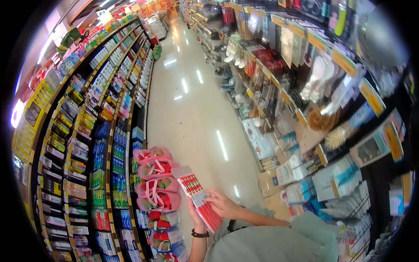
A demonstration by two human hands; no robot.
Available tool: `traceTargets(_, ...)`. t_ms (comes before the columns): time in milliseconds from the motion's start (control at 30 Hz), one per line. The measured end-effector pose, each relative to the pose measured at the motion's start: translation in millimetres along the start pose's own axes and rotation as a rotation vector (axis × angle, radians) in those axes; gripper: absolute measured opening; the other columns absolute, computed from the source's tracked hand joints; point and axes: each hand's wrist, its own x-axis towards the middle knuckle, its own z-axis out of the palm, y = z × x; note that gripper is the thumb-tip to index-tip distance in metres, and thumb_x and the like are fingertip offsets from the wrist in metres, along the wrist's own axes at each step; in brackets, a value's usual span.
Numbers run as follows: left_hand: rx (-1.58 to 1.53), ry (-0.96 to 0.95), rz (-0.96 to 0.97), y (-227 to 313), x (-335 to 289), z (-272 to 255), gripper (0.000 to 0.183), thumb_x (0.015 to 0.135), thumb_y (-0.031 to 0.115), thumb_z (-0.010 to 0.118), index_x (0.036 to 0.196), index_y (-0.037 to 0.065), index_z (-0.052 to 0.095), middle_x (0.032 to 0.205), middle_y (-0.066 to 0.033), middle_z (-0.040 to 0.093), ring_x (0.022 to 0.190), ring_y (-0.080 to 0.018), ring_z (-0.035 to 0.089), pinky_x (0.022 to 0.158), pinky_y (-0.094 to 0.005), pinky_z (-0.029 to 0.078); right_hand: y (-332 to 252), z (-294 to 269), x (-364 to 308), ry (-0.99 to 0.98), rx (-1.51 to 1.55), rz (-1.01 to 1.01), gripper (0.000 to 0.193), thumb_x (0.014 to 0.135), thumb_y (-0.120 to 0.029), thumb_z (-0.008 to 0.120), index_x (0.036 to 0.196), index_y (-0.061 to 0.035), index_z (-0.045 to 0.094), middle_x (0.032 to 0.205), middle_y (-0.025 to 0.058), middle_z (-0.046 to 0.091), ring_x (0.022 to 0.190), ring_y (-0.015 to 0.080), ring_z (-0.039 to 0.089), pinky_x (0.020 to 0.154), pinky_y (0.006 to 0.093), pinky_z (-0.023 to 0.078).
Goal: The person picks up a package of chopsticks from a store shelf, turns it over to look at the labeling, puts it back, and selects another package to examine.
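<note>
A flat clear pack of red chopsticks (pixel 191 185) with gold-coloured ends slants across the lower middle of the view. My left hand (pixel 196 216) is closed around its left side from beneath, with a dark bead bracelet at the wrist. My right hand (pixel 221 204) comes in from the right and lies over the middle of the pack, its fingers bent onto the front. The fingertips partly cover the pack's pale label. Whether the right fingers pinch the pack or only touch it cannot be made out.
A long shelf of boxed toothpaste and bottles (pixel 102 153) lines the left side. Pink mesh bags (pixel 159 192) stand at its foot. On the right, a rack holds hanging kitchen tools, including white spoons (pixel 321 76) and a brown scrubber (pixel 323 118). A shiny aisle floor (pixel 192 113) runs between them.
</note>
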Motion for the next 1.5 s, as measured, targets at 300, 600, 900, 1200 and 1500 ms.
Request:
traceTargets(300,0.021,-0.057,-0.087,-19.2,171.9,27.0,0.053,0.102,0.049,0.034,0.122,0.004,0.054,0.112,-0.0110,0.064,0.101,-0.0222,0.062,0.091,-0.0357,0.049,109.5,-29.2,114.2,-0.022,0.168,0.264,0.037,0.088,0.001,0.052,0.124,-0.0042,0.059,0.129,0.0153,0.053,0.113,0.0286,0.055,0.094,0.0353,0.047)
traceTargets(600,0.024,-0.170,-0.219,3.9,377.8,103.4,0.043,0.098,0.044,0.043,0.114,0.007,0.056,0.099,-0.0054,0.063,0.088,-0.0160,0.061,0.079,-0.0311,0.051,207.1,-85.1,289.0,0.020,0.119,0.317,0.039,0.089,0.001,0.052,0.128,-0.0036,0.056,0.127,0.0126,0.055,0.114,0.0244,0.056,0.094,0.0332,0.047)
traceTargets(900,0.163,-0.289,-0.153,41.8,547.2,182.4,0.036,0.094,0.039,0.050,0.110,0.008,0.055,0.088,-0.0011,0.059,0.080,-0.0126,0.056,0.074,-0.0311,0.048,258.8,-111.6,446.6,0.291,0.150,0.262,0.034,0.087,0.006,0.053,0.120,-0.0003,0.060,0.123,0.0135,0.057,0.109,0.0228,0.059,0.090,0.0314,0.050)
traceTargets(1200,0.333,-0.284,-0.060,57.8,682.3,273.9,0.060,0.091,0.015,0.062,0.145,0.002,0.038,0.109,-0.0065,0.061,0.095,-0.0118,0.055,0.084,-0.0272,0.044,351.1,-166.6,569.9,0.412,0.321,0.293,0.032,0.089,0.005,0.054,0.120,-0.0009,0.058,0.115,0.0122,0.062,0.106,0.0205,0.061,0.086,0.0308,0.050)
traceTargets(1500,0.382,-0.314,0.018,75.8,847.2,366.3,0.059,0.095,0.021,0.060,0.145,0.001,0.037,0.115,-0.0034,0.057,0.098,-0.0097,0.052,0.085,-0.0254,0.042,433.2,-245.7,749.9,0.463,0.333,0.154,0.025,0.090,0.003,0.053,0.114,0.0007,0.061,0.113,0.0113,0.062,0.101,0.0205,0.062,0.084,0.0302,0.051)
